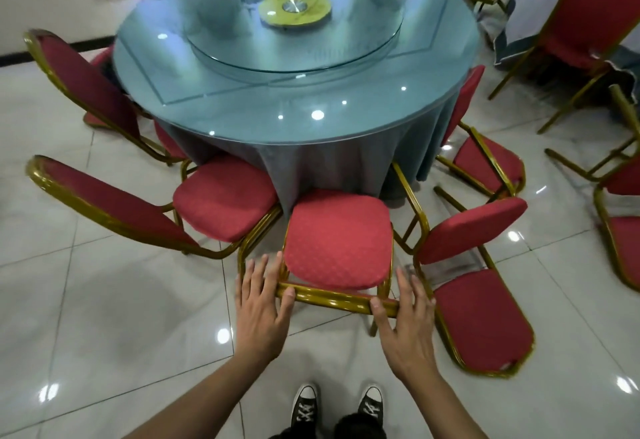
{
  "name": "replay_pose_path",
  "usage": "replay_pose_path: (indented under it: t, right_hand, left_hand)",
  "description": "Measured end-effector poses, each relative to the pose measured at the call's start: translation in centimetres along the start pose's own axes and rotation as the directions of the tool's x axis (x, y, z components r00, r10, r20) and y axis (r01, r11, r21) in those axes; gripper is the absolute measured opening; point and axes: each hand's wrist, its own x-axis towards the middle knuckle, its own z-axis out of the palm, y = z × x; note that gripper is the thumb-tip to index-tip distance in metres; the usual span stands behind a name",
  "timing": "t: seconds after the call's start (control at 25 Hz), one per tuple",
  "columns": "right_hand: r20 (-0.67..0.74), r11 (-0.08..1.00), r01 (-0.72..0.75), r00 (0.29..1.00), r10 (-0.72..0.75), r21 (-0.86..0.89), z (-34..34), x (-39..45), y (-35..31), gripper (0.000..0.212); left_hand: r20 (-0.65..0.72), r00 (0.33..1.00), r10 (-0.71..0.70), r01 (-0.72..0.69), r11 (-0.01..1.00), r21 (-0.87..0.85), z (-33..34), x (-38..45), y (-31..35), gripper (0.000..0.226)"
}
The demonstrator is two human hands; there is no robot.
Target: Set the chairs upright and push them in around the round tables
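Observation:
A round table (294,119) with a glass top and teal cloth fills the middle. Straight in front of me a red chair with a gold frame (337,237) stands upright, its seat touching the cloth. My left hand (263,303) and my right hand (407,317) press on the two ends of its top back rail, fingers straight, thumbs lying over the gold bar. Just right of it, a second red chair (478,317) lies tipped over on the floor. A third red chair (485,161) lies tipped against the table's right side.
Two upright red chairs (225,196) (86,81) stand at the table's left. At the right are more chairs (588,19) (623,241) and a neighbouring clothed table (540,2). A glass lazy Susan (294,33) sits on the table. My shoes (341,407) stand on glossy tiles.

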Motion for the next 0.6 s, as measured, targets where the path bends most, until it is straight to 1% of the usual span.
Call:
replay_pose_path:
  t: [0.16, 0.28, 0.4, 0.48, 0.6]
  right_hand:
    - [0.087, 1.0, 0.021, 0.996, -0.022, 0.013, -1.1, 2.5, 0.0, 0.083]
    - [0.19, 0.999, 0.032, 0.981, -0.03, -0.003, -1.8, 4.2, 0.2, 0.088]
    - [0.262, 0.999, 0.028, 0.965, -0.033, 0.021, -1.9, 6.3, -0.3, 0.089]
    - [0.291, 0.999, 0.028, 0.956, -0.036, 0.032, -1.8, 7.8, -0.7, 0.091]
    - [0.302, 0.997, 0.075, 0.95, -0.078, 0.021, -2.3, 11.1, -1.0, 0.094]
  left_hand:
    - [-0.054, 0.998, -0.023, 0.022, 1.0, -0.016, 0.9, 1.6, 0.7, 0.06]
    - [-0.102, 0.993, -0.051, 0.05, 0.999, -0.014, 1.7, 2.9, 1.0, 0.063]
    - [-0.154, 0.986, -0.069, 0.066, 0.998, -0.024, 1.8, 5.1, 1.2, 0.064]
    - [-0.177, 0.981, -0.083, 0.08, 0.996, -0.025, 1.7, 6.4, 1.3, 0.064]
    - [-0.201, 0.976, -0.087, 0.081, 0.996, -0.037, 2.1, 8.5, 2.2, 0.064]
